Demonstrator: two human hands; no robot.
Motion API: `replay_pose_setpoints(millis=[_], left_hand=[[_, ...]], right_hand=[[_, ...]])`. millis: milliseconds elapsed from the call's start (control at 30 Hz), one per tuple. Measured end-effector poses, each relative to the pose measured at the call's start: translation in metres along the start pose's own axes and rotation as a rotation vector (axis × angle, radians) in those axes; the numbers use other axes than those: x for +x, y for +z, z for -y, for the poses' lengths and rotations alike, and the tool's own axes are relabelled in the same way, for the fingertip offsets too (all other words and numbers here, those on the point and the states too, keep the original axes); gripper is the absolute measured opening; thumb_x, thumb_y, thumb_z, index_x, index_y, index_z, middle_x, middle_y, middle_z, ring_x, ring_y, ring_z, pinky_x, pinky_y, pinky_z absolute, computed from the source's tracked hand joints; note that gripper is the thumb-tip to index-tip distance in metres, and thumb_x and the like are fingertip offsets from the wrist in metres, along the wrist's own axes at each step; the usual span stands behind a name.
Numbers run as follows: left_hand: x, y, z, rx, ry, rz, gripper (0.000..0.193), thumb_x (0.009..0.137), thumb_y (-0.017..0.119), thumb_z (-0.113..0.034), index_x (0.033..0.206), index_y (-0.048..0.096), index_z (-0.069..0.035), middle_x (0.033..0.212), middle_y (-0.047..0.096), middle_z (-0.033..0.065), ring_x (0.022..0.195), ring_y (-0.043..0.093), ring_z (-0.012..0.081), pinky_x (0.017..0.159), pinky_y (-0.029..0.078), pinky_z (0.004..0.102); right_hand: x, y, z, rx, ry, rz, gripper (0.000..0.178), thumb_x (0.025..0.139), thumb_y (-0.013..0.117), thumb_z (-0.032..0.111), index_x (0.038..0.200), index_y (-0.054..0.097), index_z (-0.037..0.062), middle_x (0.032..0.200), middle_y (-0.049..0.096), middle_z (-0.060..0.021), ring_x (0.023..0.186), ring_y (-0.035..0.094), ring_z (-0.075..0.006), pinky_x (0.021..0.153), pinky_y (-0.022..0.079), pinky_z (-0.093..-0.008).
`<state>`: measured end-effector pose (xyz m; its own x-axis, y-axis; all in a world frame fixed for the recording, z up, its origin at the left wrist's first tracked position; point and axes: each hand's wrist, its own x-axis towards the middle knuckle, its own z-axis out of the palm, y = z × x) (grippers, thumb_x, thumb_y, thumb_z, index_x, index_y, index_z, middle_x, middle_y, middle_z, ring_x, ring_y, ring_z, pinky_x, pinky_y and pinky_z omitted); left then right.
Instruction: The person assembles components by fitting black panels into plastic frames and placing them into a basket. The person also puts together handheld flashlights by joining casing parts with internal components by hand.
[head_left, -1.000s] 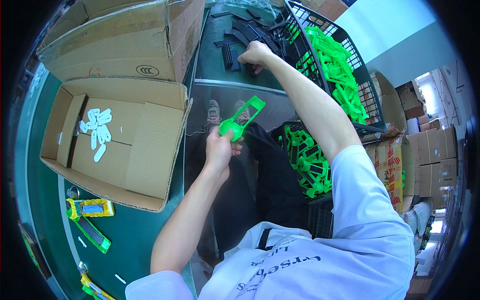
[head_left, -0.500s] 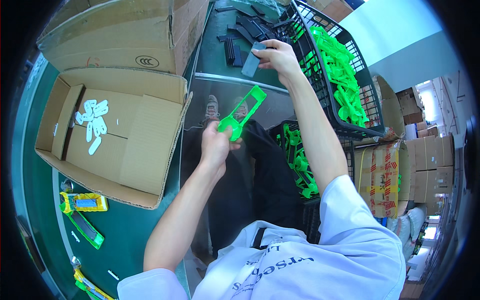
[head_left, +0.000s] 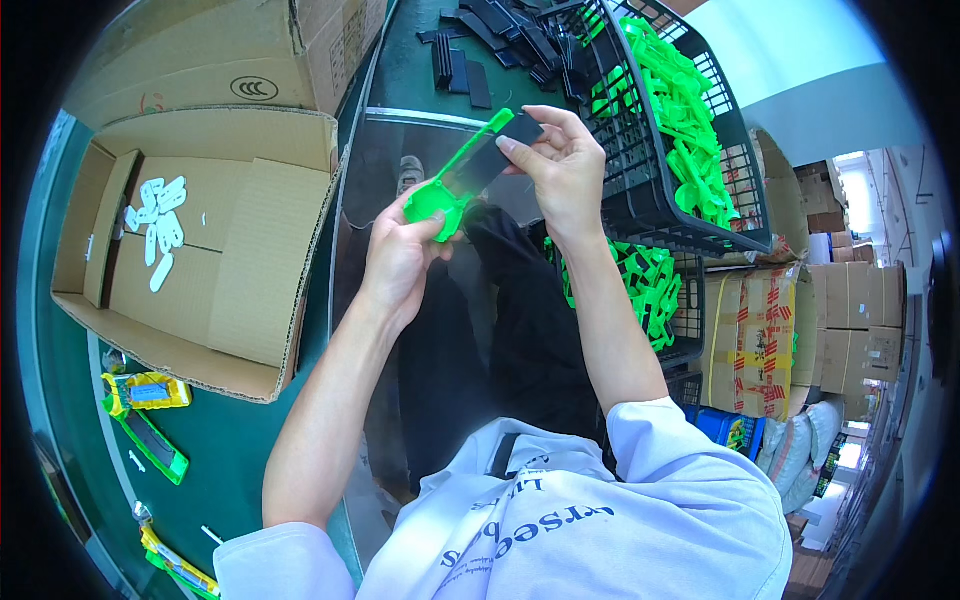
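Note:
My left hand (head_left: 392,262) grips the rounded end of a bright green plastic frame (head_left: 430,207), its long narrow part pointing up and away. Between thumb and fingers, my right hand (head_left: 566,180) holds a thin dark rectangular plate (head_left: 484,162). The plate lies along the frame's long opening and covers much of it; whether it sits inside the frame I cannot tell. Beyond my hands, more black plates (head_left: 468,78) lie in a loose pile on the green table.
At right a black crate (head_left: 652,205) holds many green frames, with a second crate (head_left: 686,335) lower down. On the left an open cardboard box (head_left: 245,265) contains small white pieces (head_left: 158,220). Green-and-yellow assembled parts (head_left: 150,430) lie on the table (head_left: 235,455).
My right hand has brought the dark plate from near the pile down to the green frame. My left hand, still gripping the frame, has shifted slightly left and up.

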<state>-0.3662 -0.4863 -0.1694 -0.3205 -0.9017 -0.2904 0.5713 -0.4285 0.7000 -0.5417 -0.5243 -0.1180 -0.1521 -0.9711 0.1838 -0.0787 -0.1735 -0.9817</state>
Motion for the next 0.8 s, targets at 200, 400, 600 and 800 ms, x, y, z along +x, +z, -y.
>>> replay_pose_setpoints(millis=[200, 400, 600, 800], left_hand=[[-0.004, 0.002, -0.001, -0.020, 0.000, 0.031, 0.035, 0.090, 0.057, -0.002, 0.125, 0.055, -0.004, 0.097, 0.064, 0.0071, 0.075, 0.061, 0.0149, 0.062, 0.046, 0.0250], [-0.004, 0.003, 0.001, -0.051, -0.004, 0.045, 0.030, 0.090, 0.058, -0.002, 0.120, 0.056, -0.004, 0.093, 0.064, 0.0060, 0.075, 0.062, 0.0161, 0.063, 0.046, 0.0267], [-0.005, 0.006, -0.001, -0.076, -0.035, 0.035, 0.033, 0.089, 0.054, 0.001, 0.122, 0.055, -0.001, 0.099, 0.063, 0.0071, 0.078, 0.060, 0.0160, 0.065, 0.045, 0.0267], [-0.006, 0.004, -0.001, -0.073, -0.031, 0.041, 0.033, 0.089, 0.054, 0.000, 0.123, 0.054, -0.002, 0.098, 0.062, 0.0068, 0.078, 0.061, 0.0162, 0.065, 0.045, 0.0271]], right_hand=[[-0.005, 0.002, -0.009, -0.008, -0.075, -0.008, 0.041, 0.080, 0.072, -0.007, 0.118, 0.057, -0.0046, 0.087, 0.067, -0.0102, 0.071, 0.066, -0.0105, 0.059, 0.055, -0.0225], [-0.007, 0.000, -0.025, -0.308, -0.233, -0.069, 0.043, 0.076, 0.078, 0.000, 0.117, 0.066, -0.0003, 0.090, 0.067, -0.0078, 0.067, 0.062, -0.0073, 0.056, 0.050, -0.0221], [-0.011, 0.001, -0.026, -0.549, -0.471, -0.119, 0.041, 0.075, 0.081, 0.009, 0.114, 0.069, 0.0017, 0.089, 0.067, -0.0105, 0.063, 0.062, -0.0117, 0.056, 0.050, -0.0249], [-0.013, 0.003, -0.023, -0.548, -0.495, -0.130, 0.034, 0.076, 0.081, 0.012, 0.106, 0.069, -0.0002, 0.091, 0.067, -0.0122, 0.065, 0.064, -0.0142, 0.059, 0.053, -0.0271]])
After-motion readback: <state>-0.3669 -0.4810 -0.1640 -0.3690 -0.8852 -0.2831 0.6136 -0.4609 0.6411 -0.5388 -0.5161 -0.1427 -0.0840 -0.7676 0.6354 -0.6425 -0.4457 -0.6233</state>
